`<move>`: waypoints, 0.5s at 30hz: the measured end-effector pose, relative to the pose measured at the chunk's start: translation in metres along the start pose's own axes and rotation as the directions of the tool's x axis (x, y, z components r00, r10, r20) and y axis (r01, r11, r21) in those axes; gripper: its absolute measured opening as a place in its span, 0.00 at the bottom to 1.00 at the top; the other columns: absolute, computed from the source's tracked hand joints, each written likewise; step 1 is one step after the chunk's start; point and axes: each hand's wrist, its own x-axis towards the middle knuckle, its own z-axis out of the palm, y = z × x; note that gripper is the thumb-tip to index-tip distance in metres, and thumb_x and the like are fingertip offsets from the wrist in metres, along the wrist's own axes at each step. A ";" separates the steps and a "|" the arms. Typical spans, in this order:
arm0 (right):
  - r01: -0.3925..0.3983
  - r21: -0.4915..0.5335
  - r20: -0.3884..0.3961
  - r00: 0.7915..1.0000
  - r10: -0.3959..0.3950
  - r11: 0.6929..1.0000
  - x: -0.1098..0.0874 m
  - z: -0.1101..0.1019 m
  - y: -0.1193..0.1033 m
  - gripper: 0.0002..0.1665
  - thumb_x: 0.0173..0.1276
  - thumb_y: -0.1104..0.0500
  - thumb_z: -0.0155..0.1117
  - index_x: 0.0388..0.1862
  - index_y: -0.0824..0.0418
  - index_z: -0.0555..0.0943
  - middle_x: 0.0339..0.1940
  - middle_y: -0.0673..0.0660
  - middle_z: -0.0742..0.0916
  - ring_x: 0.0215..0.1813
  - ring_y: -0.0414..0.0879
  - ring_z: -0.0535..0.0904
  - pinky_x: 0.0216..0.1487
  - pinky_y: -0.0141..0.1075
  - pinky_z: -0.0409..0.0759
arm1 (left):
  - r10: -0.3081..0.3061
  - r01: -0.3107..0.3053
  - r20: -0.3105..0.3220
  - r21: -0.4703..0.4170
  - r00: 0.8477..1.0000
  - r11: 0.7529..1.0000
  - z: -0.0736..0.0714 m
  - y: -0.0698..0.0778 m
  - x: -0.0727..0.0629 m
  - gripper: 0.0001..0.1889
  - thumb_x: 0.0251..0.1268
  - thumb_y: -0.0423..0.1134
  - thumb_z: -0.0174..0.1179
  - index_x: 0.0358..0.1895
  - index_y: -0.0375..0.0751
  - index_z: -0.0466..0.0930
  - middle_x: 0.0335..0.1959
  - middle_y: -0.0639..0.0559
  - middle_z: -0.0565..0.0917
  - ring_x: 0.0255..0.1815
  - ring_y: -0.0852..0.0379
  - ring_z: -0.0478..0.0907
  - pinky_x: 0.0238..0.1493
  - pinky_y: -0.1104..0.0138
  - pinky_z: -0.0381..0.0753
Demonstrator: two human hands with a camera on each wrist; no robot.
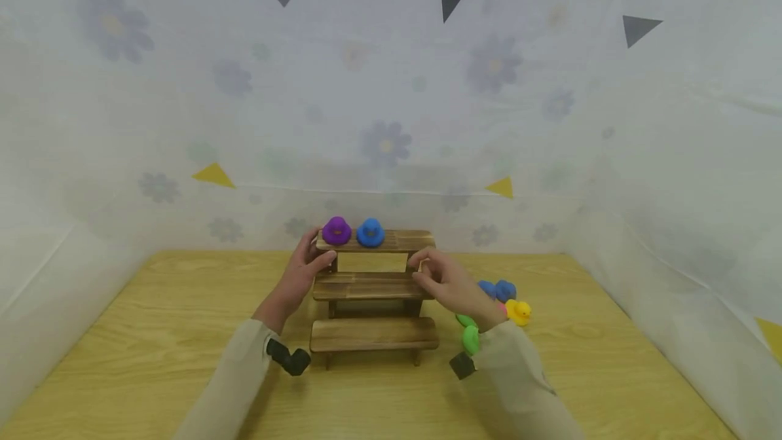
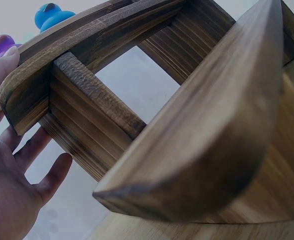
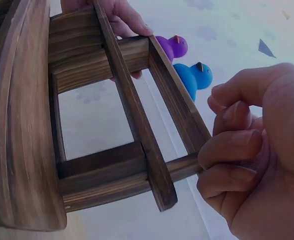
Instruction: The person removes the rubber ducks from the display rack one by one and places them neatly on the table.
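A brown wooden three-tier stand [image 1: 374, 334] stands on the table; in the head view its top board carries a purple rubber duck [image 1: 337, 231] on the left and a blue rubber duck [image 1: 370, 233] beside it. My left hand [image 1: 299, 277] grips the left end of the top board, close to the purple duck; in the left wrist view one finger lies over the board's end. At the stand's right end is my right hand [image 1: 449, 282], its fingers curled with nothing visible in them. In the right wrist view its knuckles overlap the board's end; contact is unclear.
To the right of the stand lie several more rubber ducks, among them a yellow duck [image 1: 518, 312], a blue duck [image 1: 506, 290] and a green duck [image 1: 470, 340], partly hidden by my right forearm. White patterned cloth [image 1: 385, 87] hangs behind and along both sides of the table.
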 end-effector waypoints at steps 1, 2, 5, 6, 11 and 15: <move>0.016 0.003 -0.007 1.000 -0.016 1.000 0.002 0.001 0.000 0.10 0.73 0.67 0.53 0.51 0.65 0.73 0.18 0.48 0.70 0.17 0.36 0.60 0.22 0.31 0.65 | -0.003 0.003 -0.002 0.004 1.000 1.000 0.000 0.000 0.000 0.37 0.74 0.43 0.51 0.77 0.44 0.41 0.66 0.34 0.69 0.61 0.46 0.71 0.57 0.61 0.73; 0.036 0.004 -0.016 0.999 -0.036 0.999 0.005 0.002 0.000 0.10 0.73 0.67 0.53 0.51 0.65 0.72 0.18 0.49 0.70 0.17 0.36 0.61 0.22 0.31 0.65 | -0.004 0.004 -0.004 0.007 1.000 1.000 -0.001 0.000 -0.001 0.37 0.74 0.43 0.51 0.77 0.45 0.40 0.66 0.34 0.69 0.61 0.45 0.70 0.57 0.60 0.73; 0.103 -0.027 -0.076 0.992 -0.104 0.994 0.013 0.003 -0.001 0.10 0.73 0.68 0.53 0.51 0.66 0.72 0.18 0.50 0.71 0.17 0.36 0.62 0.22 0.31 0.66 | 0.003 -0.002 -0.014 0.009 1.000 1.000 -0.003 0.001 0.000 0.36 0.74 0.43 0.51 0.77 0.45 0.42 0.65 0.34 0.70 0.60 0.46 0.71 0.57 0.60 0.73; 0.118 -0.045 -0.103 0.987 -0.122 0.992 0.017 0.004 -0.001 0.10 0.73 0.68 0.53 0.51 0.67 0.73 0.18 0.50 0.72 0.17 0.36 0.62 0.22 0.32 0.66 | 0.006 -0.006 -0.016 0.006 1.000 1.000 -0.004 0.001 0.001 0.36 0.74 0.42 0.51 0.77 0.46 0.43 0.65 0.34 0.70 0.59 0.48 0.72 0.57 0.61 0.73; 0.099 -0.212 -0.223 0.964 -0.146 0.972 0.031 0.006 -0.006 0.09 0.69 0.68 0.57 0.48 0.66 0.75 0.16 0.48 0.71 0.17 0.35 0.61 0.22 0.31 0.65 | 0.021 -0.021 -0.007 0.004 1.000 1.000 -0.005 0.001 0.002 0.35 0.74 0.42 0.51 0.77 0.46 0.44 0.64 0.34 0.71 0.55 0.56 0.74 0.55 0.64 0.74; 0.060 -0.318 -0.246 0.959 -0.144 0.946 0.042 0.009 -0.012 0.11 0.67 0.65 0.61 0.48 0.64 0.76 0.16 0.47 0.71 0.17 0.36 0.62 0.23 0.31 0.67 | 0.024 -0.024 -0.008 0.001 1.000 1.000 -0.004 0.002 0.002 0.33 0.74 0.41 0.52 0.76 0.47 0.46 0.64 0.34 0.71 0.54 0.58 0.75 0.55 0.64 0.75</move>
